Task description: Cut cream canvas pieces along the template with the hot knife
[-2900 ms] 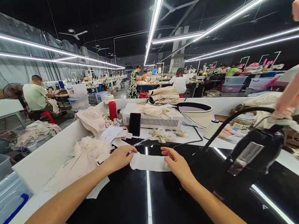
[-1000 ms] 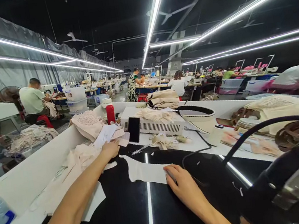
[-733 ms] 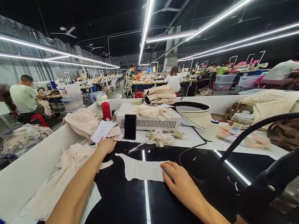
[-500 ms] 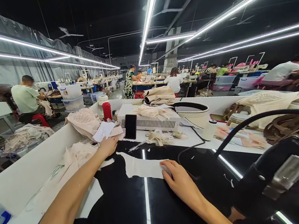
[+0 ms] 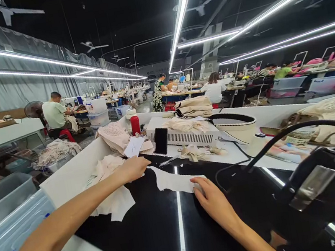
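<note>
A white, curved-edged cut piece [image 5: 172,182] lies flat on the glossy black work surface [image 5: 141,240]. My right hand [image 5: 211,192] rests on its right end, fingers laid out and thumb apart. Beside the piece's left tip is my left hand [image 5: 136,168], its fingers bunched together; whatever they may pinch is hidden. Under and behind my left forearm spread pale cut pieces [image 5: 121,203] and a heap of cream fabric [image 5: 106,169]. A white paper slip [image 5: 134,147] and a dark phone [image 5: 161,140] stand just beyond that hand.
At the right, a black machine part [image 5: 316,182] with a thick curved cable [image 5: 283,132] stands over the surface. A vented white box [image 5: 185,135], a red bottle [image 5: 135,125] and a round cream container [image 5: 234,125] line the back. Clear plastic bins [image 5: 16,234] stand left; co-workers sit beyond.
The view has turned left, shifting the scene rightward. My left hand has come away from the papers toward the white piece's left tip, its fingers drawn in. My right hand stays on the piece.
</note>
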`<state>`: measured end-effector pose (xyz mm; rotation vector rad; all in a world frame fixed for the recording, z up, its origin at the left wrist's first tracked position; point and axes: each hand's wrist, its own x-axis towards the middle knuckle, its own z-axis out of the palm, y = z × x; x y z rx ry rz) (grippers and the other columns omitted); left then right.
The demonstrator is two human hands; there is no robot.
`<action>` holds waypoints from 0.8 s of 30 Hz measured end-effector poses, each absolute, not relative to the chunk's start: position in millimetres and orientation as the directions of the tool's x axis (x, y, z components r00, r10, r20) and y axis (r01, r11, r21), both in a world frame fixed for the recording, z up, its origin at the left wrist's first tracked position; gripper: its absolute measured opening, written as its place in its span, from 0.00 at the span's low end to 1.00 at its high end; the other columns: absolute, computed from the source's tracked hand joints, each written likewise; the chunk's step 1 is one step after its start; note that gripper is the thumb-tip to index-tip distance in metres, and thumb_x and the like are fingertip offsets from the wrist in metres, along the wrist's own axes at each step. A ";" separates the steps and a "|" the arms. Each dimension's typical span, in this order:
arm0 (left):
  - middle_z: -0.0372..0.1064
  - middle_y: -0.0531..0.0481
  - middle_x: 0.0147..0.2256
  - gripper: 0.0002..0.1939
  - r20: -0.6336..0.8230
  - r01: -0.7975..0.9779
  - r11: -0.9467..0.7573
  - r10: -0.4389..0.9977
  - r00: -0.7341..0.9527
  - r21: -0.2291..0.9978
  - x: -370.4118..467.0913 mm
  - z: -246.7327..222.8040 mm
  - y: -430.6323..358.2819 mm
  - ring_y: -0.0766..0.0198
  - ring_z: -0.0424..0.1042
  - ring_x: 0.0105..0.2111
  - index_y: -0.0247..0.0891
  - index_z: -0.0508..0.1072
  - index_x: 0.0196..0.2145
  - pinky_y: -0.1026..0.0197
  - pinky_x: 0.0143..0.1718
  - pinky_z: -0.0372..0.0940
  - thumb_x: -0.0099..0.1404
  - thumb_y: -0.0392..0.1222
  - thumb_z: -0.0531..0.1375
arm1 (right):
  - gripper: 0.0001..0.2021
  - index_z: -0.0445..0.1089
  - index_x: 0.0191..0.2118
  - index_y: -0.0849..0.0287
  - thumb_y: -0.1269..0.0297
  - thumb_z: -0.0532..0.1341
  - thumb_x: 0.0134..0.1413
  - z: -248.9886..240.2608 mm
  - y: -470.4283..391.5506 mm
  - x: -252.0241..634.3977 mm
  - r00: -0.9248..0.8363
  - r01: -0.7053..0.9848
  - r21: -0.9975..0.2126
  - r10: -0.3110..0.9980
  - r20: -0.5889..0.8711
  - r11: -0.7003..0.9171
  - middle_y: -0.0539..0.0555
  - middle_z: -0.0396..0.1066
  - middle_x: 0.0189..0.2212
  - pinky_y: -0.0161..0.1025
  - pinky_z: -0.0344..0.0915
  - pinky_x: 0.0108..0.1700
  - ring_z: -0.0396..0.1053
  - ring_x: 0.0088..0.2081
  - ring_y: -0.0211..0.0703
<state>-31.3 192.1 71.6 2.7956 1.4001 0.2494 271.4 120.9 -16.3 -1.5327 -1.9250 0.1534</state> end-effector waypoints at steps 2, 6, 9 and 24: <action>0.74 0.44 0.58 0.16 0.135 0.778 -0.619 0.784 0.605 0.109 -23.5 66.6 183.5 0.53 0.74 0.58 0.40 0.74 0.59 0.50 0.60 0.68 0.79 0.38 0.54 | 0.20 0.76 0.52 0.62 0.65 0.51 0.64 -18.1 122.1 270.2 -0.093 0.833 -0.463 0.901 0.423 0.303 0.63 0.79 0.53 0.51 0.72 0.62 0.77 0.56 0.55; 0.70 0.47 0.65 0.20 0.108 0.738 -0.651 0.758 0.643 0.177 6.8 46.3 176.7 0.56 0.70 0.64 0.42 0.70 0.65 0.57 0.65 0.64 0.81 0.42 0.51 | 0.19 0.76 0.53 0.61 0.64 0.52 0.65 -22.7 124.4 271.0 -0.080 0.869 -0.415 0.903 0.422 0.271 0.64 0.79 0.55 0.52 0.72 0.62 0.77 0.56 0.57; 0.61 0.42 0.70 0.24 0.053 0.725 -0.658 0.747 0.663 0.206 24.2 28.9 176.2 0.51 0.61 0.70 0.39 0.63 0.70 0.49 0.70 0.58 0.81 0.45 0.52 | 0.20 0.76 0.55 0.62 0.62 0.53 0.66 -25.9 124.2 273.1 -0.070 0.900 -0.366 0.907 0.416 0.237 0.66 0.77 0.58 0.54 0.72 0.62 0.76 0.59 0.60; 0.44 0.37 0.76 0.33 -0.036 0.799 -0.546 0.820 0.572 0.252 16.8 19.9 188.6 0.39 0.44 0.75 0.42 0.54 0.75 0.26 0.71 0.41 0.80 0.58 0.48 | 0.22 0.79 0.52 0.60 0.55 0.54 0.64 -34.7 142.4 277.4 -0.146 0.912 -0.286 0.885 0.443 0.294 0.67 0.78 0.57 0.62 0.73 0.60 0.76 0.59 0.66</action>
